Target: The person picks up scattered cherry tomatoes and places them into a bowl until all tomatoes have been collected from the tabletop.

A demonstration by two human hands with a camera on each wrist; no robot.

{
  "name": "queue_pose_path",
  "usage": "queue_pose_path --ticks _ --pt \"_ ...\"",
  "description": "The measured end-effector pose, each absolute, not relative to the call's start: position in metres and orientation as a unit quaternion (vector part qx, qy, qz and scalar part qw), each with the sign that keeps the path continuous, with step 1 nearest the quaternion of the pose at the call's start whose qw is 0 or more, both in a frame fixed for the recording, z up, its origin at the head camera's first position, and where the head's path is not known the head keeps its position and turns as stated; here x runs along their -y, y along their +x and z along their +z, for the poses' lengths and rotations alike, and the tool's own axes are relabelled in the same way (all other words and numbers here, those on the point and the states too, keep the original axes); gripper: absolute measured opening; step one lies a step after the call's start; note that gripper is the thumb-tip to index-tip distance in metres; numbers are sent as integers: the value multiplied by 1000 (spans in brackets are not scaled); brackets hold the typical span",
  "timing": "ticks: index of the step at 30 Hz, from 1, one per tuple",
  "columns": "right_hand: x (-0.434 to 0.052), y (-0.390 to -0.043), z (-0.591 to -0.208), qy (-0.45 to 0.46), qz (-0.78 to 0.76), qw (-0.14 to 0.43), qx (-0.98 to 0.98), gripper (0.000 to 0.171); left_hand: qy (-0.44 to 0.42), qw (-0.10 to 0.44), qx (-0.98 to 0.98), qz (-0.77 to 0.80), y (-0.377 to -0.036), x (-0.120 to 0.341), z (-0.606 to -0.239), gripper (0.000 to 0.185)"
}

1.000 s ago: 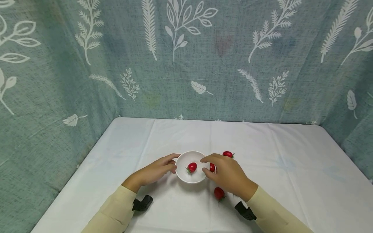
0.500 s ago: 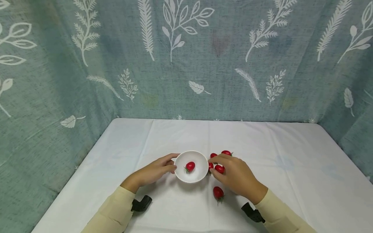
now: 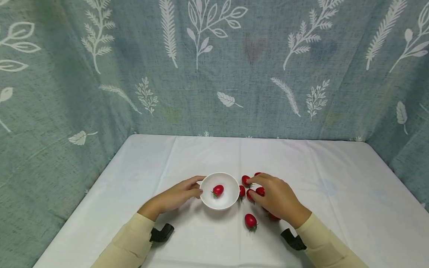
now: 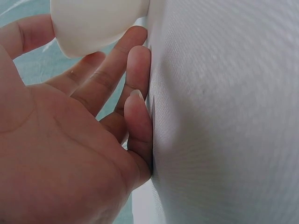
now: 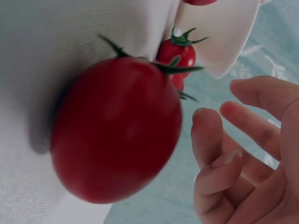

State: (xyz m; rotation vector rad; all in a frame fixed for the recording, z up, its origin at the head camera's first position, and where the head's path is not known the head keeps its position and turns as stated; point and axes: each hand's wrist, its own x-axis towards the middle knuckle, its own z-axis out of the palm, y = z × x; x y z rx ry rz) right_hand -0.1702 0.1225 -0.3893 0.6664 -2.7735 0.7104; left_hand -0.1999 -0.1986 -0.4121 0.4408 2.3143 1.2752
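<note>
A white bowl (image 3: 225, 201) stands on the white tablecloth with one red cherry tomato (image 3: 218, 190) in it. My left hand (image 3: 197, 186) holds the bowl's left side, thumb on the rim; in the left wrist view the fingers (image 4: 135, 60) lie under the bowl (image 4: 93, 23). My right hand (image 3: 254, 187) hovers over several tomatoes (image 3: 246, 180) just right of the bowl, fingers loosely curled. The right wrist view shows its fingers (image 5: 210, 135) apart with nothing between them. A big tomato (image 5: 117, 126) lies close below the wrist.
One tomato (image 3: 250, 221) lies alone in front of the cluster, another (image 3: 273, 217) partly under my right wrist. The table (image 3: 335, 178) is walled on three sides by a teal leaf-print cloth (image 3: 214, 74). Black wrist mounts (image 3: 161, 233) show near both sleeves.
My right hand has drawn away from the bowl's rim to the right, uncovering more tomatoes beside the bowl. The left hand, the bowl and the tomato inside it have not moved.
</note>
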Motion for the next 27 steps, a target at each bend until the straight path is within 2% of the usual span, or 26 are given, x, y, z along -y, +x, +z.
queue_pose_path --ticks 8,27 --pt "-122 -171 -391 209 217 55 952 33 157 228 -841 464 -199 198 -410 49" --pt "-121 -173 -398 194 180 15 964 34 160 226 -841 465 -200 197 -412 48"
